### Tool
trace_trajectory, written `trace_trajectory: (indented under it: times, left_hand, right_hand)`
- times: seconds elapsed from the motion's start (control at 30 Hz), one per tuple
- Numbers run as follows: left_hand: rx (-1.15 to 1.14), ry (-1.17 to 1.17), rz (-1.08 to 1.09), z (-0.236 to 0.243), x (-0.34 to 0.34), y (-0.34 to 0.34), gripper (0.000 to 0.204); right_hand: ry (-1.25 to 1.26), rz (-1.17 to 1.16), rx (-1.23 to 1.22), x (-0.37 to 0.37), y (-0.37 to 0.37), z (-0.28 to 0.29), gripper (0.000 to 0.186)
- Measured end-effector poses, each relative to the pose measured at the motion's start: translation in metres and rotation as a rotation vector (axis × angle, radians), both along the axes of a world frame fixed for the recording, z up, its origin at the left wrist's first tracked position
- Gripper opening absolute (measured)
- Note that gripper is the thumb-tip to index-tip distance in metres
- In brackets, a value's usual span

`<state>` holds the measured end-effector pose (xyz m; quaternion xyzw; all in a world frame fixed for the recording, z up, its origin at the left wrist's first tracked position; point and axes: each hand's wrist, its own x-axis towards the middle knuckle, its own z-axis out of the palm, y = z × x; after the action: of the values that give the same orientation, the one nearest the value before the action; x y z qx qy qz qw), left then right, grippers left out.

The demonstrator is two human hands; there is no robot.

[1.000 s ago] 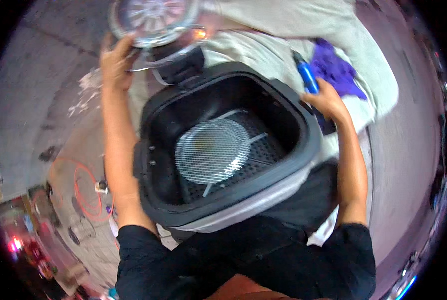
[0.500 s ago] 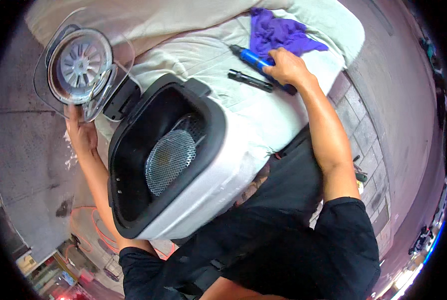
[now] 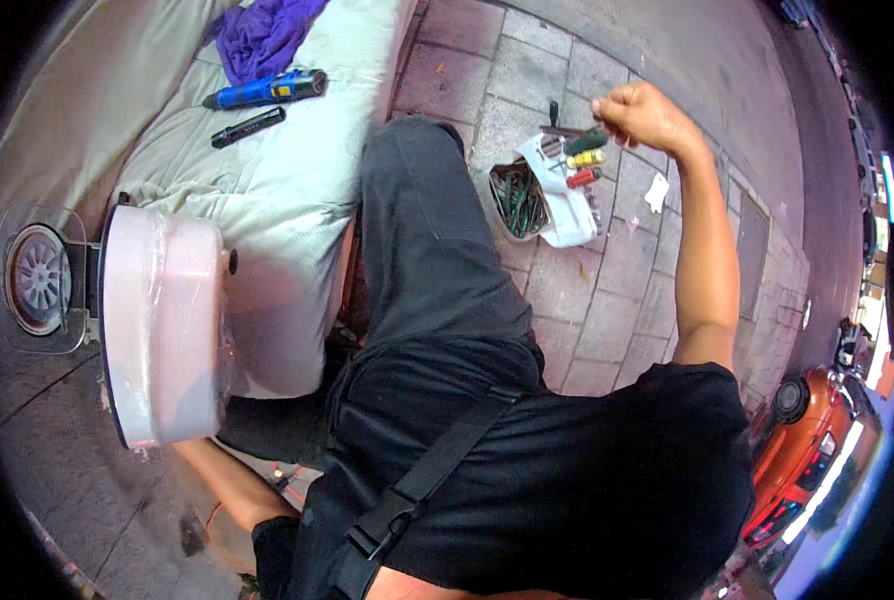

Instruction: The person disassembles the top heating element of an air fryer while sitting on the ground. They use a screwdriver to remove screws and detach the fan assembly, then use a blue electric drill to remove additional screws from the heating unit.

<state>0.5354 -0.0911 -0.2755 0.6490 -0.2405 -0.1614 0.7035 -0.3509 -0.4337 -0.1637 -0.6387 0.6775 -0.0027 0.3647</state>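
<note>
Outdoors, the curled right hand [image 3: 649, 117] is held just right of a green tool handle [image 3: 587, 143], angled toward it beside a white container [image 3: 565, 230]; any grip cannot be told; the left hand is hidden behind a white appliance [image 3: 182, 325].

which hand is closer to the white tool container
Right. The right hand is above and right of the white tool container in the picture; the left hand is hidden behind the white appliance, far to the left.
</note>
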Motion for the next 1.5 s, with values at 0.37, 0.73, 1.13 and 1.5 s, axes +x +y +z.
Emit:
trace_trajectory:
  times: [0.37,0.73,1.13,1.5]
  left_hand:
    - [0.463,-0.753,0.019,-0.049,0.014,0.083,0.053]
    - [0.622,-1.528,0.002,-0.046,0.017,0.122,0.046]
    - [0.693,-1.185,-0.066,-0.061,-0.005,0.086,0.042]
    - [0.625,-0.78,-0.048,-0.077,-0.035,0.07,0.039]
  right_hand:
    - [-0.099,-0.018,0.128,0.062,0.157,-0.255,0.043]
    - [0.26,-0.245,0.304,0.094,0.086,-0.36,0.047]
    - [0.779,0.108,0.516,0.072,0.114,-0.38,0.039]
    - [0.51,0.051,0.328,0.025,0.092,-0.477,0.027]
